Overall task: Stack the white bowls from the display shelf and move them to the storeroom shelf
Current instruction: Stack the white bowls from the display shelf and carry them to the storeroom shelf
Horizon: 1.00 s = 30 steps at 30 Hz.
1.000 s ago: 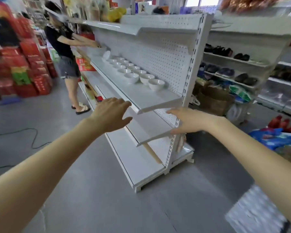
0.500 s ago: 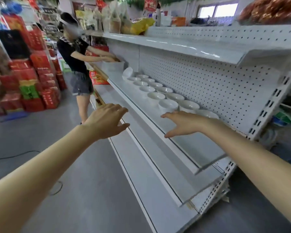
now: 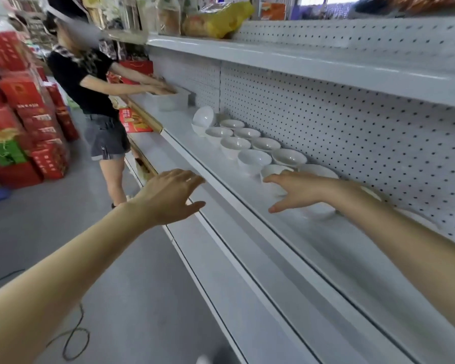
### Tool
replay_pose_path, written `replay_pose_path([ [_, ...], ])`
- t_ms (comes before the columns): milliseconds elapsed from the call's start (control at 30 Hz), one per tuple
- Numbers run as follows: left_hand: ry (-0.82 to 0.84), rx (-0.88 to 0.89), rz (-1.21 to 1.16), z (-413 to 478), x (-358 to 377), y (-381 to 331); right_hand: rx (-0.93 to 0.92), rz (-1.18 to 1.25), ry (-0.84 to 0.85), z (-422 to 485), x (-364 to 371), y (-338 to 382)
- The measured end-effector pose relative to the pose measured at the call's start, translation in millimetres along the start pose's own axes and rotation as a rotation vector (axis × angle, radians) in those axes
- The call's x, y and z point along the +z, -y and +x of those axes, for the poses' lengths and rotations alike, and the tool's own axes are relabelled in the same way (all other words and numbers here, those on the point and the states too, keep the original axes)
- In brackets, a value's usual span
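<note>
Several white bowls (image 3: 254,158) stand in two rows on the white display shelf (image 3: 221,177), against its pegboard back. One bowl (image 3: 204,117) at the far end lies tilted on its side. My right hand (image 3: 300,189) reaches over the shelf with fingers spread, just above the nearest bowls (image 3: 273,170), and holds nothing. My left hand (image 3: 172,195) hovers open in front of the shelf edge, left of the bowls, empty.
Another person (image 3: 90,85) stands further along the aisle with both hands in a white tub (image 3: 171,101) on the same shelf. Red boxes (image 3: 24,114) are stacked at the left. A cable (image 3: 74,337) lies on the grey floor. Lower shelves jut out below.
I have come closer to the shelf. My right hand has moved from in front of the shelf to over the nearest bowls; my left hand has stayed open beside it.
</note>
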<state>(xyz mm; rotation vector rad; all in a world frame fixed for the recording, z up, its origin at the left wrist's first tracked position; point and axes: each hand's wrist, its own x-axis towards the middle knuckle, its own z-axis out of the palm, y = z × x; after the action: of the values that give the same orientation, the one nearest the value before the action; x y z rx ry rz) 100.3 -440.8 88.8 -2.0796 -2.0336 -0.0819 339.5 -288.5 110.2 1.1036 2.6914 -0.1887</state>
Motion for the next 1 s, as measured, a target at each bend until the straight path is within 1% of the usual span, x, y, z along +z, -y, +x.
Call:
replay_pose_path([
  [133, -0.001, 0.066, 0.039, 64, 24, 56, 0.001, 0.040, -0.013, 75, -7, -12],
  [233, 0.014, 0.122, 0.064, 116, 37, 95, 0.028, 0.063, -0.047, 137, -29, -26],
  [300, 0.019, 0.162, 0.042, 149, 39, 117, 0.035, 0.094, -0.084, 172, -45, -32],
  [367, -0.014, 0.199, -0.001, 180, 42, 141, 0.031, 0.121, -0.113, 209, -58, -33],
  [500, -0.019, 0.248, -0.043, 228, 63, 193, 0.029, 0.149, -0.092, 276, -66, -23],
  [667, -0.021, 0.259, -0.084, 292, 109, 271, 0.119, 0.192, -0.038, 353, -72, -18],
  [833, -0.017, 0.307, -0.119, 366, 155, 344, 0.167, 0.243, -0.075, 441, -77, -6],
  [1000, 0.001, 0.361, -0.177, 442, 179, 405, 0.345, 0.321, -0.132, 503, -93, -1],
])
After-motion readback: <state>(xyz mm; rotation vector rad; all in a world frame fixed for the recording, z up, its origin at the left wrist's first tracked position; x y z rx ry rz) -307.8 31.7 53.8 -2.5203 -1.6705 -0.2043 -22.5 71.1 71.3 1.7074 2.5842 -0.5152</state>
